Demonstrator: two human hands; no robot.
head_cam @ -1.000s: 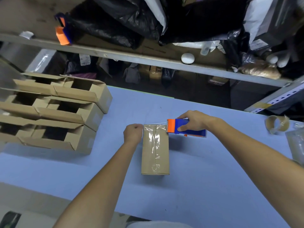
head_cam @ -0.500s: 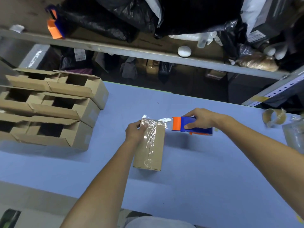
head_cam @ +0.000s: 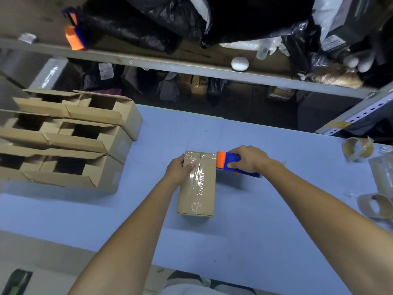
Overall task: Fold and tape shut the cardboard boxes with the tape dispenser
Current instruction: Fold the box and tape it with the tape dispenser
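- Desk (head_cam: 276,209): open room lies right of the box and nearer the person.
- Open boxes (head_cam: 102,133): stacked at left, cut off by the frame edge.
- Box (head_cam: 207,188): mid-desk, skewed half a second ago, now square.
- Left hand (head_cam: 177,173): clamped on the box's far-left corner, thumb on the tape (head_cam: 198,182), fingertips hidden.
- Right hand (head_cam: 248,159): wrapped round the dispenser (head_cam: 231,159), whose orange end meets the box's far-right corner.

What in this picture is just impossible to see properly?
Head view, the only one:
- Taped box: underside and far end face away.
- Tape dispenser: roll hidden under the right hand.
- Left hand: fingertips hidden down the box's left side.
- Open boxes: cut off by the left edge, insides too dark.
- Shelf label: too small to read.
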